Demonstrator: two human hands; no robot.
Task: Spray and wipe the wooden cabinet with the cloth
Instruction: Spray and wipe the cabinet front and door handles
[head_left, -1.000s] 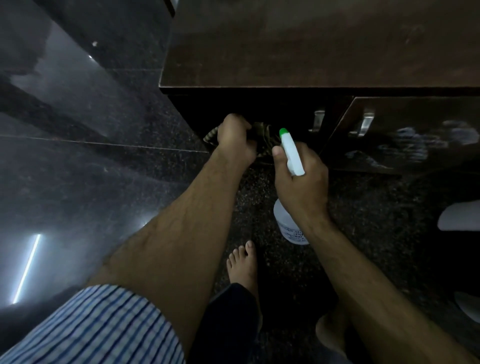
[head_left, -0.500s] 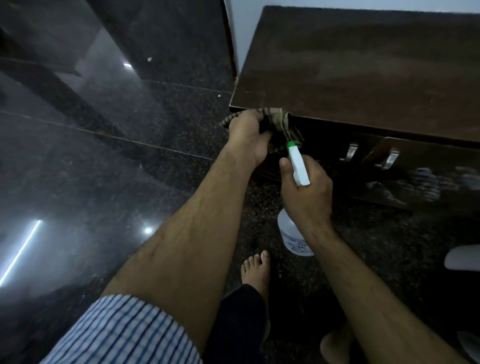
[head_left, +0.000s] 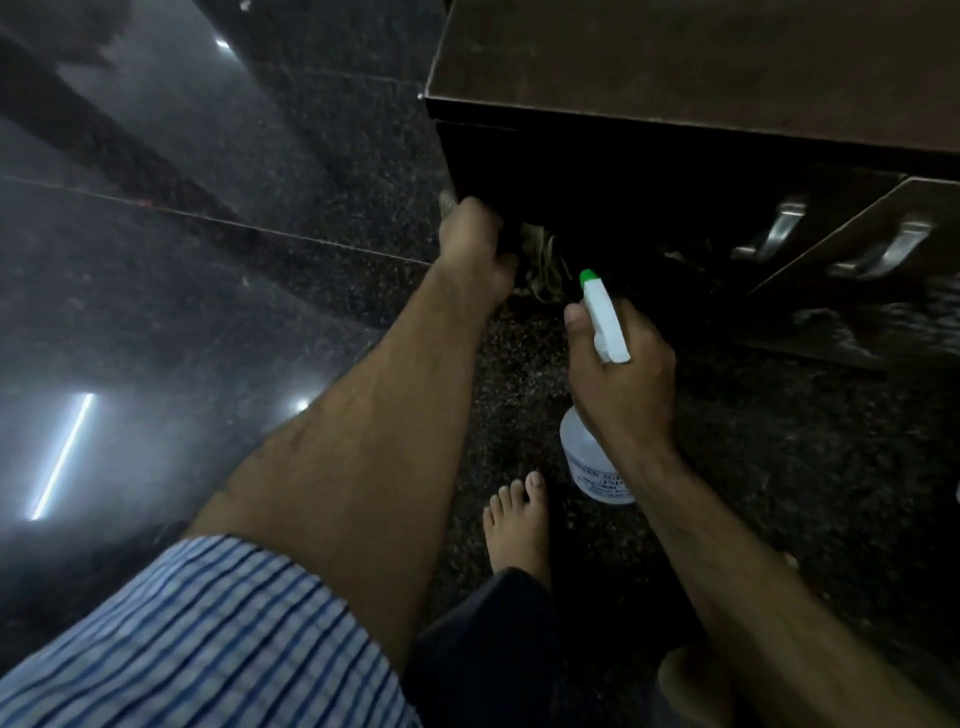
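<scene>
Right hand (head_left: 618, 379) curled round spray bottle (head_left: 595, 467), bottle near upright, green nozzle aimed forward at cabinet front. Farther on, left hand (head_left: 475, 244) clamped on cloth (head_left: 543, 260), low against left corner of wooden cabinet (head_left: 701, 62). Cloth lies just left of nozzle line.

The cabinet (head_left: 701, 67) is dark brown wood, its top smooth with a dull satin sheen. Its right door (head_left: 857, 322) looks glossier and mirrors pale shapes. The handles (head_left: 779, 223) are brushed metal. The floor (head_left: 182, 312) is speckled stone, polished enough to reflect lamps. The cloth (head_left: 543, 260) is soft, crumpled fabric. The spray bottle (head_left: 592, 457) is smooth plastic with a translucent body. The sleeve (head_left: 208, 639) is striped woven fabric.
</scene>
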